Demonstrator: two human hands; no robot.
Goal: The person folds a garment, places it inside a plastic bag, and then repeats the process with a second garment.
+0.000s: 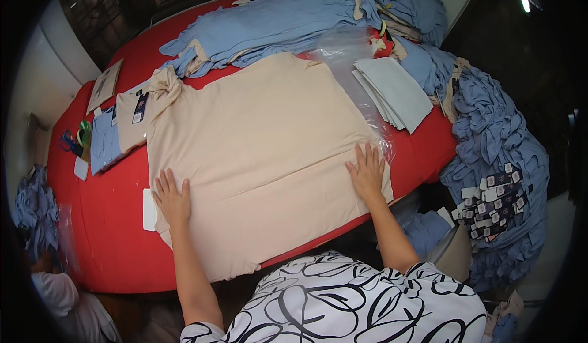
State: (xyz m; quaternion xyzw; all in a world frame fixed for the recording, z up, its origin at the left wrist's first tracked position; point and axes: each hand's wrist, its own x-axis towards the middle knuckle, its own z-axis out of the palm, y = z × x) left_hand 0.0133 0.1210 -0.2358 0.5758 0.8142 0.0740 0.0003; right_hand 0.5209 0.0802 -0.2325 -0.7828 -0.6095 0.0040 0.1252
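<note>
A large beige shirt lies spread out over the red-covered table. A long crease runs across its nearer part. My left hand rests flat on the shirt close to its left edge, fingers stretched out. Near the right edge, my right hand also presses flat on the cloth with its fingers spread. Neither hand grips anything. Beside my left hand, a white card sticks out from under the fabric. At the upper left the shirt is bunched, next to a beige piece with a dark hang tag.
Blue garments are heaped along the far side. Clear plastic and a stack of pale sheets lie at the right. Blue scissors stand at the left. Many hang tags rest on a blue pile. Another person's sleeve shows lower left.
</note>
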